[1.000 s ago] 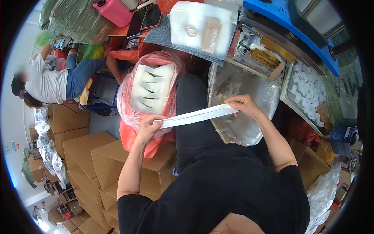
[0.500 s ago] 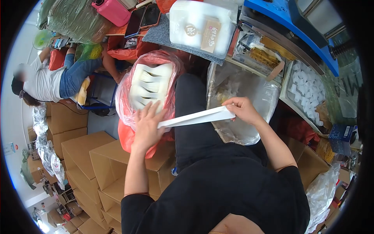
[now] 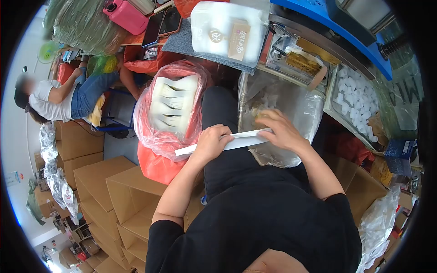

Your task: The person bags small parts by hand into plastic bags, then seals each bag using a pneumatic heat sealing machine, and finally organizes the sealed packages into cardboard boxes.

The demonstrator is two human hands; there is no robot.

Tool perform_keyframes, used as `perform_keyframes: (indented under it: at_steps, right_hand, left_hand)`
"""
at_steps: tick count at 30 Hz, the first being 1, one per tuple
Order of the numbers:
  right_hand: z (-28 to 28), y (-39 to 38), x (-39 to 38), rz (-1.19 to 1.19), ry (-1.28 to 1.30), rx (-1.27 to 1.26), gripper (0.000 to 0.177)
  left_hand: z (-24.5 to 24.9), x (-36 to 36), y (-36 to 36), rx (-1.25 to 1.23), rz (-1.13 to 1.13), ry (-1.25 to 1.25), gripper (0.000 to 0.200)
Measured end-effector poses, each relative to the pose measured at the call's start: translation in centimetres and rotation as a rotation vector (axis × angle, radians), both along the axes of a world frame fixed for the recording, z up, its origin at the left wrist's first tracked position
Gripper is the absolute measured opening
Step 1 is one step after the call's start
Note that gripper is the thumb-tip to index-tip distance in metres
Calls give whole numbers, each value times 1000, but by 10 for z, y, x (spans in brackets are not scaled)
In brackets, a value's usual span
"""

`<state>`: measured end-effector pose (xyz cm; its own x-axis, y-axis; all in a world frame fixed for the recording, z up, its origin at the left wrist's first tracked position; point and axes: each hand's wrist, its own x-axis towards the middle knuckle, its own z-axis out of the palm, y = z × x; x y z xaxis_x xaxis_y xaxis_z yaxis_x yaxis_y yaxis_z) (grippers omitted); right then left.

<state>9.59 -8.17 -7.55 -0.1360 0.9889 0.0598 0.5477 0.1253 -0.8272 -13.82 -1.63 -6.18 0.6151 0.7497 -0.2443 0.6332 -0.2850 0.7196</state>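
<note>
I hold a long flat white strip (image 3: 241, 140) across my lap. My left hand (image 3: 210, 143) grips it near its middle, with its free end sticking out left toward the red bag. My right hand (image 3: 281, 129) holds the strip's right end, fingers resting over a clear plastic bag (image 3: 291, 109) in a bin. A red plastic bag (image 3: 170, 107) full of stacked white folded pieces stands just left of my knee.
Brown cardboard boxes (image 3: 123, 191) are stacked at lower left. A tray of small white caps (image 3: 357, 102) sits at right, under a blue machine (image 3: 337, 27). A white container (image 3: 227, 32), phones and a pink case lie above. Another person (image 3: 59, 98) crouches at far left.
My left hand slid right along the strip, from its left end to near its middle. My right hand lowered slightly toward the clear bag.
</note>
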Motion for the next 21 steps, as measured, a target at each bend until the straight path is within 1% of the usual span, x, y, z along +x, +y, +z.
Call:
perform_keyframes:
  at_steps: [1, 2, 4, 5, 6, 8, 11, 12, 14, 18, 20, 21]
  right_hand:
    - [6, 5, -8, -14, -214, 370, 21]
    - [6, 9, -16, -16, -212, 370, 21]
    - [1, 18, -31, 225, -140, -7, 17]
    - [-4, 24, -37, 260, -191, -212, 15]
    - [-6, 27, -37, 259, -191, -211, 15]
    - [-9, 31, -41, 313, -81, -203, 14]
    - [-26, 34, -42, 346, -8, -153, 14]
    - [-27, 35, -42, 348, -7, -154, 14]
    - [-26, 35, -42, 393, -7, -126, 13]
    - [-28, 34, -41, 404, -49, -104, 11]
    - [-31, 30, -44, 400, -193, 51, 7]
    - [-33, 26, -45, 407, -193, 51, 7]
  left_hand:
    - [0, 2, 0, -15, 11, 8, 14]
    - [0, 3, -1, -14, 9, 11, 14]
    - [-1, 6, -1, 7, -44, -53, 14]
    - [-1, 5, 1, 11, -50, -53, 14]
    - [-1, 1, 3, 6, -59, -31, 14]
    - [-3, -11, 5, -6, -55, -5, 14]
    - [-4, -37, 16, -110, -52, -15, 16]
    - [-3, -45, 18, -111, -50, -13, 16]
    - [1, -56, 19, -164, -33, 22, 16]
    - [-2, -70, 21, -159, -45, 34, 15]
    - [-3, -73, 23, -29, -153, 16, 14]
    - [-5, -75, 22, -31, -146, 15, 14]
